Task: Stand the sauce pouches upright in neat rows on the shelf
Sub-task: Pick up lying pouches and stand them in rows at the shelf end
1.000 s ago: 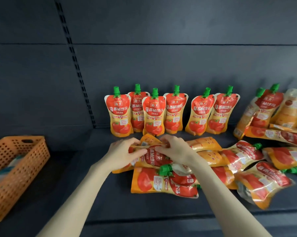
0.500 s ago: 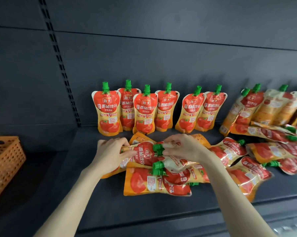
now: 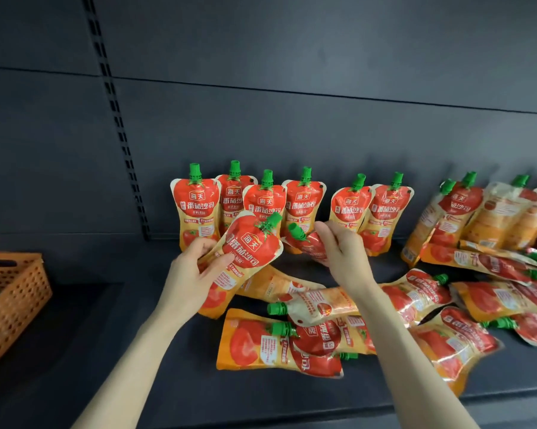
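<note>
Several red and orange sauce pouches with green caps stand in a row (image 3: 292,205) against the dark back wall of the shelf (image 3: 106,351). My left hand (image 3: 196,274) grips one tilted pouch (image 3: 248,246) above the shelf, its cap pointing up and right. My right hand (image 3: 343,255) holds a second pouch (image 3: 307,243) by its upper part, mostly hidden behind the fingers. A loose pile of pouches (image 3: 322,335) lies flat under and to the right of my hands.
An orange perforated basket (image 3: 10,301) sits on the shelf at the far left. More pouches (image 3: 477,218) lean against the back wall at the right. A slotted upright (image 3: 115,119) runs down the back wall.
Both hands have risen off the pile, each lifting a pouch. The left pouch now faces me, tilted, in front of the standing row.
</note>
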